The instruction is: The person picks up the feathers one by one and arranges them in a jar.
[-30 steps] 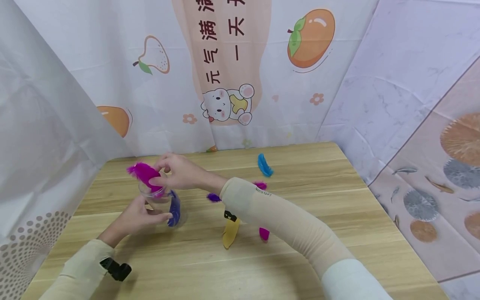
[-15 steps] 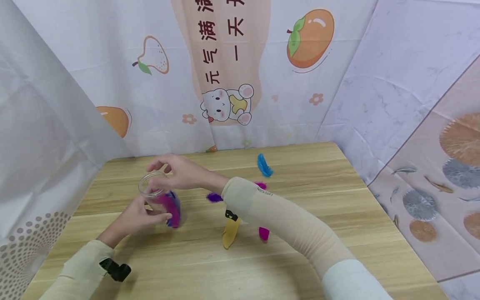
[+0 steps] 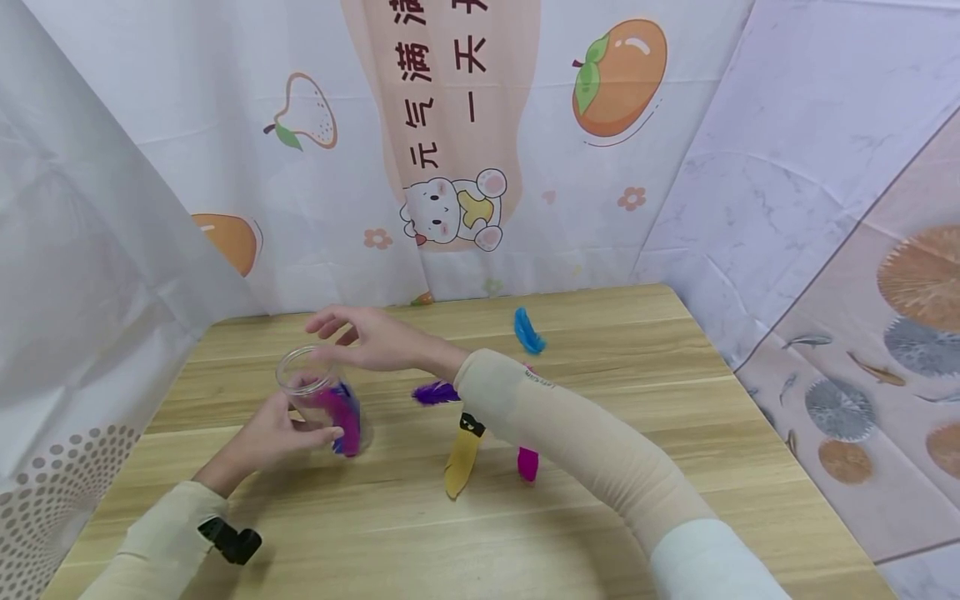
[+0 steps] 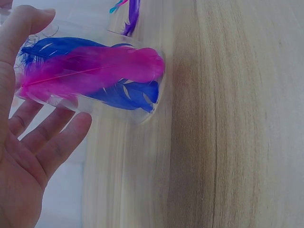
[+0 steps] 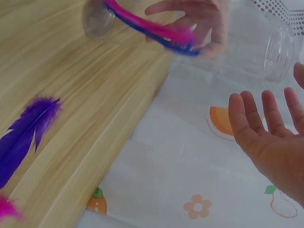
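A clear jar (image 3: 313, 407) stands upright on the left part of the table, its mouth uncovered. Inside it lie a magenta feather (image 4: 90, 69) and a dark blue feather (image 4: 128, 95), side by side along the wall. My left hand (image 3: 272, 437) holds the jar low on its side, with thumb and fingers around it. Just above the jar's mouth, toward its right, is my right hand (image 3: 375, 340). In the right wrist view the right hand's fingers (image 5: 273, 114) are spread and relaxed, with nothing between them.
To the right on the wooden table (image 3: 375, 533) lie a purple feather (image 3: 433, 393), a yellow feather (image 3: 461, 467), a magenta piece of feather (image 3: 528, 464) and a light blue feather (image 3: 528, 332). The right sleeve (image 3: 585, 442) covers part of this group. A printed curtain (image 3: 330, 208) hangs behind.
The magenta feather went from the right hand's pinch down into the jar beside the blue one. The right hand let go and drew up and right, off the rim. The left hand stayed still.
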`<state>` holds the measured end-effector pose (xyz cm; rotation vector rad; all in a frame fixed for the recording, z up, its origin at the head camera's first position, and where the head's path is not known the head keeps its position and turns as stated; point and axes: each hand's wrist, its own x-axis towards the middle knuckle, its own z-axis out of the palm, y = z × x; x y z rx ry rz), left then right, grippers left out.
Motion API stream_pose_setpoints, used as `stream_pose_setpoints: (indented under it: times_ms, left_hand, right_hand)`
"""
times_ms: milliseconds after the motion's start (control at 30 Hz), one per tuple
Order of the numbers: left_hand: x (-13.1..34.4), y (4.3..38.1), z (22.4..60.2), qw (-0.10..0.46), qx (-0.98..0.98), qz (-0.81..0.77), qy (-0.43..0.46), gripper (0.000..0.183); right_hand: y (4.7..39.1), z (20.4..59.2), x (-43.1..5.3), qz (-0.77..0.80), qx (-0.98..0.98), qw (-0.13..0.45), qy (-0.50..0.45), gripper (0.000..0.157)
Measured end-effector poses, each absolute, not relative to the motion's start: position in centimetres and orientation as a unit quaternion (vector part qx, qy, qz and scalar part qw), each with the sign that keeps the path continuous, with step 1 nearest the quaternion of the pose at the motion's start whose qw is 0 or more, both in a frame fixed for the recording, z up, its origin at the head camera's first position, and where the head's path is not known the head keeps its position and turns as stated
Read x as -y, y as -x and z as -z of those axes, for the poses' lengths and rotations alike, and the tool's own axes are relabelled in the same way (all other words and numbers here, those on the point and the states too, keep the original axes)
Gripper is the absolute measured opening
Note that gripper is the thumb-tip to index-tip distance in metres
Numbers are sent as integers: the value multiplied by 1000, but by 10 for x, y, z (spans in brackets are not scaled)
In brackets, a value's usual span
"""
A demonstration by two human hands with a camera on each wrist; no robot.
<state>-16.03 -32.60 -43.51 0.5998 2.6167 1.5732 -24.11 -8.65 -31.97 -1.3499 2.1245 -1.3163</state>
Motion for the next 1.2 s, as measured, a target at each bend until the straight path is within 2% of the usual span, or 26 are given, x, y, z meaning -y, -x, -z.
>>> stream_pose_setpoints:
  times_ms: [533, 833, 1200]
  left_hand:
    - [324, 159, 434, 17, -836, -516, -185, 71]
    - [324, 160, 436, 15, -827, -527, -194, 69]
    - [324, 160, 437, 9, -829, -522, -201, 68]
  right_hand:
    - [272, 345, 57, 399, -781, 190, 442, 48]
    - [286, 363, 41, 334, -811, 215, 429, 63]
    - [293, 388, 36, 205, -851, 197, 442, 62]
